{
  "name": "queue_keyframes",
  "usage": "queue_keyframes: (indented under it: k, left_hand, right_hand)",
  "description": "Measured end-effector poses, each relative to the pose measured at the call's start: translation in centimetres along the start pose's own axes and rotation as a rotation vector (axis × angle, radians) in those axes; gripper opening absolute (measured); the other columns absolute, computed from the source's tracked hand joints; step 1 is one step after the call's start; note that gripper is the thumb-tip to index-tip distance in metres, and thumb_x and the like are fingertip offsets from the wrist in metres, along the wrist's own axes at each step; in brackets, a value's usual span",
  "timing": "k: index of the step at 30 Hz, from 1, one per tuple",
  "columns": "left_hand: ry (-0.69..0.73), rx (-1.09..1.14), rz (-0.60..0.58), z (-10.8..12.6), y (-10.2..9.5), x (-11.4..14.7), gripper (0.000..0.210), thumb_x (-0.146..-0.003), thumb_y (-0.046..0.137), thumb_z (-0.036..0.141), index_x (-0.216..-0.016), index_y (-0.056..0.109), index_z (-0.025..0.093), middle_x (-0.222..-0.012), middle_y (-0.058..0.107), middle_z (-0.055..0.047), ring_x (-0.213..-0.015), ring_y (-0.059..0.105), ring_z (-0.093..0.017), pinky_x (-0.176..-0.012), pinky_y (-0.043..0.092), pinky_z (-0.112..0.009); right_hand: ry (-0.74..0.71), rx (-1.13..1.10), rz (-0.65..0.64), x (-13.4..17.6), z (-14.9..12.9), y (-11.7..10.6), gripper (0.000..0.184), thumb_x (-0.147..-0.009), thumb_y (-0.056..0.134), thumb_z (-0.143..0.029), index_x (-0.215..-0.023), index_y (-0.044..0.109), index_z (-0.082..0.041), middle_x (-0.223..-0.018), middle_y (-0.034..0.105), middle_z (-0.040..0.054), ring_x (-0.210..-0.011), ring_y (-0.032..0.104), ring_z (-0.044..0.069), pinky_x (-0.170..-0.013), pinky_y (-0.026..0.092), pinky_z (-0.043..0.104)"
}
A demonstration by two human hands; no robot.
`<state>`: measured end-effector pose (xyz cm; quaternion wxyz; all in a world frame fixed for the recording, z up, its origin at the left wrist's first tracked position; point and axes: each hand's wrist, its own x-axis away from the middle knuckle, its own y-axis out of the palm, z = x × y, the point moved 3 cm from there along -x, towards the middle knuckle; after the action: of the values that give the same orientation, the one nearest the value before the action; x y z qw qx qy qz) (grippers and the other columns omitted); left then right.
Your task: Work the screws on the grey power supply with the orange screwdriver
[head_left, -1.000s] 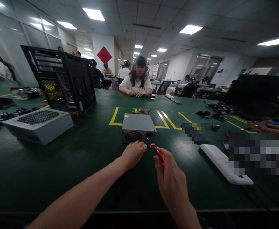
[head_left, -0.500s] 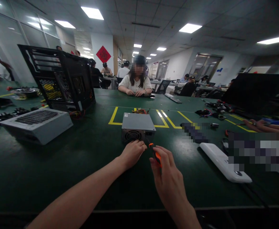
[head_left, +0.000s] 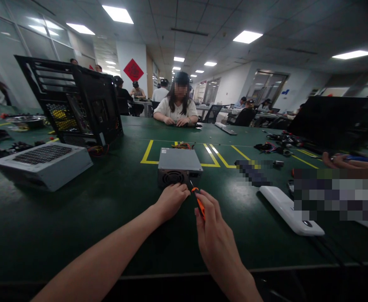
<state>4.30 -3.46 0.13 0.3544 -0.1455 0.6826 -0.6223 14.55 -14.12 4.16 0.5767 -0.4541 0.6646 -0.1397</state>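
A grey computer power supply (head_left: 180, 157) lies in front of me, its fan grille and power socket side facing me. My left hand (head_left: 173, 199) is closed at its lower front edge, fingers curled against the casing; the fingertips are partly hidden. My right hand (head_left: 211, 214) is closed round the black and orange handle of a screwdriver (head_left: 200, 205). The thin shaft points up and left at the front face, between the fan grille and the socket. Whether the tip touches a screw is too small to tell.
To the left are a second power supply (head_left: 43, 163) and an open black computer case (head_left: 73, 100). At right lie a white power bank-like block (head_left: 291, 212), cables (head_left: 273, 147) and a dark monitor (head_left: 331, 121). Across the green table (head_left: 123, 247) sits a person (head_left: 177, 107); another person's hand (head_left: 337, 160) is at right.
My right hand has moved slightly left with the screwdriver, and its shaft now shows plainly against the power supply's front. My left hand keeps its place on the casing. The view has shifted slightly.
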Motion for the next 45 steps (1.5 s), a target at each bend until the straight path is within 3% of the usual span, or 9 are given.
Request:
queue_keyframes:
  k: [5, 10, 16, 20, 27, 31, 37, 41, 45]
  left_hand:
    - [-0.007, -0.016, -0.027, -0.04, -0.09, -0.01, 0.02, -0.087, 0.037, 0.014, -0.093, 0.056, 0.017, -0.093, 0.056, -0.005, -0.087, 0.051, -0.017, -0.077, 0.042, -0.03]
    - [-0.002, -0.015, -0.004, -0.19, 0.16, -0.06, 0.019, -0.087, 0.037, 0.015, -0.093, 0.055, 0.017, -0.094, 0.056, -0.005, -0.087, 0.05, -0.017, -0.077, 0.042, -0.029]
    - [-0.004, -0.01, 0.0, -0.18, 0.32, -0.01, 0.02, -0.088, 0.036, 0.017, -0.094, 0.056, 0.018, -0.093, 0.056, -0.003, -0.086, 0.05, -0.017, -0.076, 0.043, -0.029]
    - [-0.013, -0.002, -0.012, -0.14, 0.16, -0.02, 0.02, -0.087, 0.037, 0.014, -0.094, 0.055, 0.017, -0.094, 0.056, -0.004, -0.087, 0.05, -0.016, -0.077, 0.042, -0.029]
    - [-0.016, 0.013, -0.018, 0.07, -0.23, -0.05, 0.019, -0.087, 0.037, 0.015, -0.093, 0.055, 0.016, -0.095, 0.056, -0.005, -0.088, 0.051, -0.017, -0.078, 0.043, -0.03]
    - [-0.021, 0.03, -0.012, 0.08, -0.24, 0.01, 0.019, -0.086, 0.037, 0.014, -0.094, 0.055, 0.016, -0.094, 0.056, -0.005, -0.087, 0.051, -0.016, -0.077, 0.043, -0.029]
    - [-0.023, -0.004, 0.003, -0.02, -0.01, -0.01, 0.02, -0.087, 0.037, 0.015, -0.095, 0.054, 0.017, -0.093, 0.057, -0.004, -0.086, 0.051, -0.017, -0.076, 0.044, -0.03]
    - [-0.029, 0.002, 0.004, 0.02, -0.02, -0.07, 0.021, -0.088, 0.035, 0.016, -0.094, 0.055, 0.016, -0.094, 0.056, -0.006, -0.088, 0.051, -0.017, -0.078, 0.043, -0.03]
    - [-0.025, 0.0, -0.017, 0.09, -0.22, -0.04, 0.021, -0.088, 0.035, 0.016, -0.091, 0.055, 0.016, -0.093, 0.056, -0.006, -0.088, 0.051, -0.017, -0.077, 0.044, -0.03]
  right_hand:
    - [0.06, 0.034, 0.009, -0.11, 0.36, -0.23, 0.028, -0.09, 0.031, -0.034, -0.107, 0.044, -0.016, -0.092, 0.063, 0.0099, -0.067, 0.065, 0.019, -0.05, 0.052, 0.029]
    - [0.018, -0.008, -0.025, 0.0, 0.06, 0.1, 0.027, -0.089, 0.031, -0.025, -0.113, 0.04, -0.016, -0.123, 0.046, 0.0173, -0.094, 0.061, 0.021, -0.064, 0.054, 0.031]
    - [0.061, -0.022, -0.014, -0.07, 0.32, 0.0, 0.024, -0.09, 0.032, -0.028, -0.109, 0.042, -0.016, -0.102, 0.057, 0.0121, -0.077, 0.064, 0.019, -0.057, 0.055, 0.032]
    - [-0.003, -0.055, -0.026, 0.04, 0.11, 0.03, 0.028, -0.088, 0.033, -0.023, -0.114, 0.041, -0.017, -0.119, 0.048, 0.016, -0.093, 0.061, 0.02, -0.066, 0.055, 0.032]
    - [0.027, -0.075, -0.018, 0.13, 0.04, 0.32, 0.028, -0.088, 0.033, -0.023, -0.115, 0.04, -0.018, -0.117, 0.05, 0.0148, -0.097, 0.06, 0.021, -0.069, 0.055, 0.036]
    - [-0.058, -0.042, -0.022, 0.18, -0.37, 0.44, 0.029, -0.087, 0.033, -0.018, -0.115, 0.042, -0.017, -0.122, 0.047, 0.0164, -0.104, 0.056, 0.022, -0.072, 0.055, 0.035]
    - [0.04, 0.047, 0.024, 0.24, 0.6, 0.1, 0.025, -0.09, 0.032, -0.029, -0.105, 0.047, -0.015, -0.097, 0.061, 0.0119, -0.072, 0.065, 0.02, -0.055, 0.054, 0.032]
    - [0.014, 0.027, 0.038, 0.31, 0.3, 0.26, 0.028, -0.088, 0.033, -0.024, -0.112, 0.044, -0.016, -0.118, 0.048, 0.0177, -0.093, 0.061, 0.021, -0.063, 0.055, 0.033]
    - [-0.027, -0.001, 0.069, 0.02, -0.01, 0.13, 0.026, -0.089, 0.033, -0.022, -0.112, 0.043, -0.016, -0.106, 0.055, 0.0133, -0.089, 0.062, 0.019, -0.065, 0.055, 0.031]
